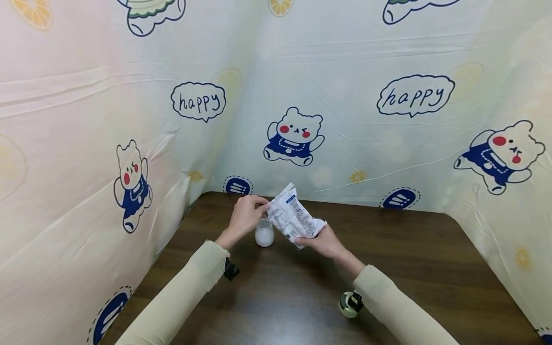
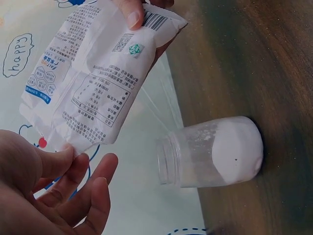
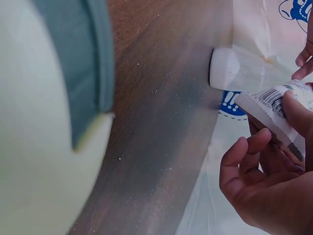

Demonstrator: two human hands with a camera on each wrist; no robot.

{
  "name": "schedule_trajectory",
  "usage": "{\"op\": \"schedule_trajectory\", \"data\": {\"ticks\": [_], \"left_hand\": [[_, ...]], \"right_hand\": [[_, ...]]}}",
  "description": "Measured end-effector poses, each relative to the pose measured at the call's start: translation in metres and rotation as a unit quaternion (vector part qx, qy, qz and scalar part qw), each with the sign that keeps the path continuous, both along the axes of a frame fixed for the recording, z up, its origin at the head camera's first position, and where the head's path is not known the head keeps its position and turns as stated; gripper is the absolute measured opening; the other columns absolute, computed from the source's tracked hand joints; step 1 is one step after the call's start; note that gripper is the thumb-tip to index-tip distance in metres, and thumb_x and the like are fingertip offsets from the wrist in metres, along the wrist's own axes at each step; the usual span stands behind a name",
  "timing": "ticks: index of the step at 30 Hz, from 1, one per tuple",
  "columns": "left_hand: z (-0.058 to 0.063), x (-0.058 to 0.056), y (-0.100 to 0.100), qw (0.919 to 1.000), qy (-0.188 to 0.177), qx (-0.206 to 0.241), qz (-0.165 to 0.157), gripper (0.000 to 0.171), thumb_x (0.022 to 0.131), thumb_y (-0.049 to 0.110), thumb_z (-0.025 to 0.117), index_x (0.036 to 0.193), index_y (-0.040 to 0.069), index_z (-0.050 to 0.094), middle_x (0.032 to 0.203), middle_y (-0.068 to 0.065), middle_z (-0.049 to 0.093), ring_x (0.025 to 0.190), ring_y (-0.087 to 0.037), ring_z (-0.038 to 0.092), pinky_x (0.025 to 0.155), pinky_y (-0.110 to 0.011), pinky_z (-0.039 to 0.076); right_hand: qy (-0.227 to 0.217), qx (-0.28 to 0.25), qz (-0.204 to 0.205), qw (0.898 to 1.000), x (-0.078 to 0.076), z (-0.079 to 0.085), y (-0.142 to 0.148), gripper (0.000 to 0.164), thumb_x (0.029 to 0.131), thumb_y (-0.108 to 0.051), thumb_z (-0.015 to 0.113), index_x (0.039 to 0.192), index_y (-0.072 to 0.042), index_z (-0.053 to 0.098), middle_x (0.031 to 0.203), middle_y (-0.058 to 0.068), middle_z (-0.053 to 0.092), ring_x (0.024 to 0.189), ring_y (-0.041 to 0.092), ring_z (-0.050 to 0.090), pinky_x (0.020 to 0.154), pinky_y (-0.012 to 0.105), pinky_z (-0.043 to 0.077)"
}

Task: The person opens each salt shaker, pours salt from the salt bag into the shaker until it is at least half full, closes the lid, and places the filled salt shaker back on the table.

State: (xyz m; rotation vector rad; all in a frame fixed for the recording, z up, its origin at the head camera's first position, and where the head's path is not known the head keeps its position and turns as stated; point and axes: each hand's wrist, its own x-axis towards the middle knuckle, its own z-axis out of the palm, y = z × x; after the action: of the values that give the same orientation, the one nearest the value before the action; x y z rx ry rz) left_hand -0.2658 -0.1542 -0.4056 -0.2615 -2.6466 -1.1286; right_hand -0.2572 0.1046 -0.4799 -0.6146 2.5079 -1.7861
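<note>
A white printed packet (image 1: pixel 290 216) hangs tilted over the table between both hands. My left hand (image 1: pixel 247 213) pinches one corner of the packet between thumb and forefinger, its other fingers loosely bent in the left wrist view. At the barcode end, my right hand (image 1: pixel 323 242) grips the packet, thumb on the printed face and fingers behind. Just below my left hand stands an upright clear glass jar (image 2: pixel 210 152) without a lid, partly filled with white powdery stuff. The packet's pinched corner is near the jar's mouth, a little above it.
A round pale-green object (image 1: pixel 348 305) with a dark green part sits by my right wrist and looms large in the right wrist view. White specks dot the brown wooden table (image 1: pixel 276 297). A patterned cloth (image 1: pixel 345 143) walls the table's back and sides.
</note>
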Motion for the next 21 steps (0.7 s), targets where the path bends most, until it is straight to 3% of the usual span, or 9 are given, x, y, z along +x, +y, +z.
{"op": "schedule_trajectory", "data": {"ticks": [3,10,16,21], "left_hand": [[0.000,0.000,0.001,1.0000,-0.001,0.001,-0.002,0.011,0.101,0.011,0.073,0.106,0.006,0.082,0.095,-0.006,0.075,0.076,-0.018,0.068,0.070,-0.036,0.055],[0.003,0.000,0.004,0.9999,0.006,0.010,-0.008,0.012,0.101,0.008,0.072,0.108,0.005,0.082,0.096,-0.007,0.075,0.076,-0.020,0.068,0.068,-0.035,0.055],[0.004,0.001,0.007,0.9997,0.012,0.016,-0.011,0.012,0.101,0.007,0.072,0.109,0.005,0.082,0.101,-0.008,0.075,0.079,-0.020,0.069,0.069,-0.035,0.056],[0.003,0.002,0.010,0.9986,0.039,0.023,-0.026,0.012,0.101,0.006,0.072,0.107,0.004,0.082,0.101,-0.008,0.075,0.081,-0.019,0.067,0.070,-0.035,0.056]], "right_hand": [[-0.004,0.001,-0.001,1.000,0.001,0.001,0.001,0.040,0.082,-0.004,0.091,0.116,0.005,0.073,0.103,0.013,0.078,0.085,0.014,0.067,0.071,0.029,0.055],[-0.030,-0.009,-0.003,0.999,0.003,0.004,0.003,0.037,0.083,-0.005,0.090,0.114,0.003,0.072,0.087,0.007,0.074,0.056,0.013,0.054,0.050,0.026,0.045],[-0.048,-0.010,0.001,0.999,0.008,0.008,0.007,0.038,0.085,-0.008,0.089,0.118,0.001,0.072,0.090,0.007,0.075,0.056,0.014,0.054,0.050,0.026,0.043],[-0.065,-0.007,-0.002,0.998,0.015,0.011,0.011,0.041,0.086,-0.013,0.089,0.122,-0.003,0.071,0.096,0.007,0.075,0.063,0.021,0.060,0.054,0.033,0.050]]}}
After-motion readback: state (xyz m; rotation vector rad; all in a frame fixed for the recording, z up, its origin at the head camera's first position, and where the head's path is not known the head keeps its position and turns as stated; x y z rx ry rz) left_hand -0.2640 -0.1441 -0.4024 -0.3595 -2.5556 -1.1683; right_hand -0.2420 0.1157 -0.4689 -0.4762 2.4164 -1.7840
